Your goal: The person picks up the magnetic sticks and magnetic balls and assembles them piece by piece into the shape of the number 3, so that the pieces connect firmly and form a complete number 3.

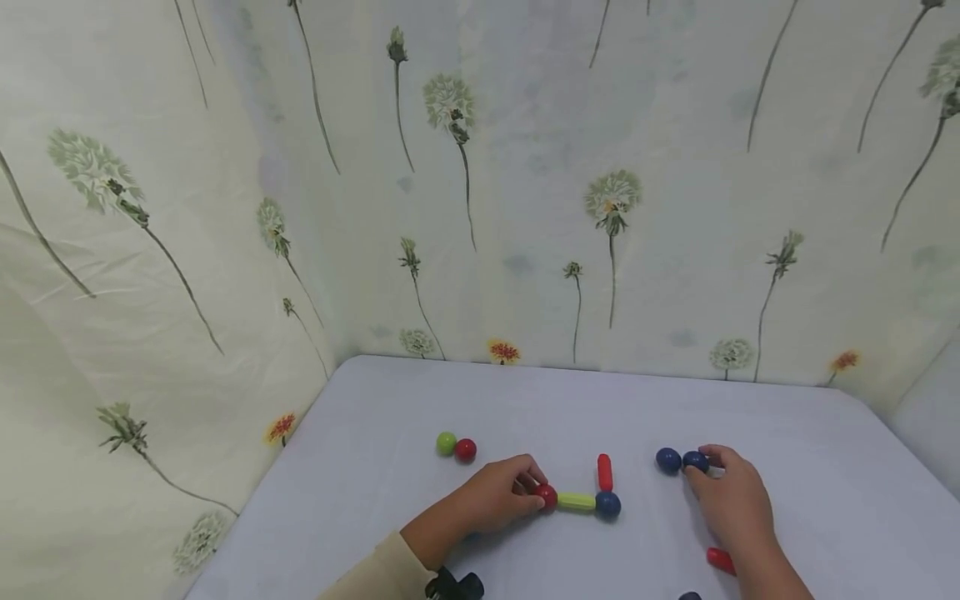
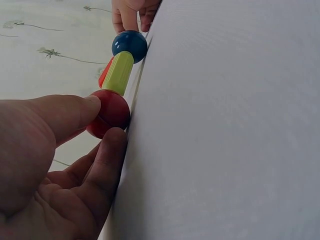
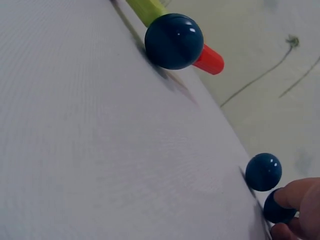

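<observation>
My left hand (image 1: 504, 493) pinches a red ball (image 2: 111, 114) between thumb and fingers. From that ball a yellow-green stick (image 1: 576, 501) runs to a dark blue ball (image 1: 607, 505), and a red stick (image 1: 605, 472) extends from the blue ball toward the table's far side. At the right, my right hand (image 1: 735, 498) holds another dark blue ball (image 1: 695, 462) with thumb and fingertips. Just left of it lies a second loose blue ball (image 3: 263, 172), close beside the held one.
A green ball (image 1: 446, 443) and a red ball (image 1: 466, 451) lie side by side at the back left. Under the right forearm shows a red stick (image 1: 720, 560). Part of a dark ball (image 1: 690, 596) appears at the bottom edge. Flower-patterned cloth hangs behind the white table (image 1: 375, 408).
</observation>
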The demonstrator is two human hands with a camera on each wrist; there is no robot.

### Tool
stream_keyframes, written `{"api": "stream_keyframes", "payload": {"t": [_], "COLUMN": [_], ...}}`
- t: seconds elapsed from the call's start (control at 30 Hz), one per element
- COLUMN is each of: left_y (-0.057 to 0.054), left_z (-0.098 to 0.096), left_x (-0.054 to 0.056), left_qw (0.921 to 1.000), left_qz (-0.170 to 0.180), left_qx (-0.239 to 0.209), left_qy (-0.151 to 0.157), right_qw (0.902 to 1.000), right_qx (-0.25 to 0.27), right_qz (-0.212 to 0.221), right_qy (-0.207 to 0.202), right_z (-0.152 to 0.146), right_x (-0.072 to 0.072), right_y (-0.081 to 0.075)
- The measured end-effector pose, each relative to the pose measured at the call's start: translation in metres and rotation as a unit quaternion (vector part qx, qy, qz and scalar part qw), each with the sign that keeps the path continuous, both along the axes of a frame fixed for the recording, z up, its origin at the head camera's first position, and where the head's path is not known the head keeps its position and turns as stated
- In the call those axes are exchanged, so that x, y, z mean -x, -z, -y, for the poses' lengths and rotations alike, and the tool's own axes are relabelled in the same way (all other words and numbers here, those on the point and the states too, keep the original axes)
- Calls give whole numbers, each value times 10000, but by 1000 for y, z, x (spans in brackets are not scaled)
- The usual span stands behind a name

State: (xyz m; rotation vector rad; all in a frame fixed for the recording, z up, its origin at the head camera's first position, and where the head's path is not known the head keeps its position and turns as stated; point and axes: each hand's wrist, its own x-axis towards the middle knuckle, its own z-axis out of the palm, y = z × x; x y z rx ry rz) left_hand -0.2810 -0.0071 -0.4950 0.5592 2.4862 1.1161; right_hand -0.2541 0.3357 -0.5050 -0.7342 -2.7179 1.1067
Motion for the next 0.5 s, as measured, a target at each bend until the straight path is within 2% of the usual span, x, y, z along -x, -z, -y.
{"api": "stream_keyframes", "payload": {"t": [0.33, 0.5], "left_y": [4, 4], "left_z": [2, 0], "left_x": [1, 1], "left_qw": [10000, 9999], "left_qz": [-36, -83], "left_qx": [88, 68], "left_qy": [-29, -38], "right_qw": [9994, 9980], "right_qx": [302, 434], "right_qz": [-136, -345], "right_qy": [129, 310], "right_z": [-2, -4], "right_x": [-2, -2], "right_y": [5, 1]}}
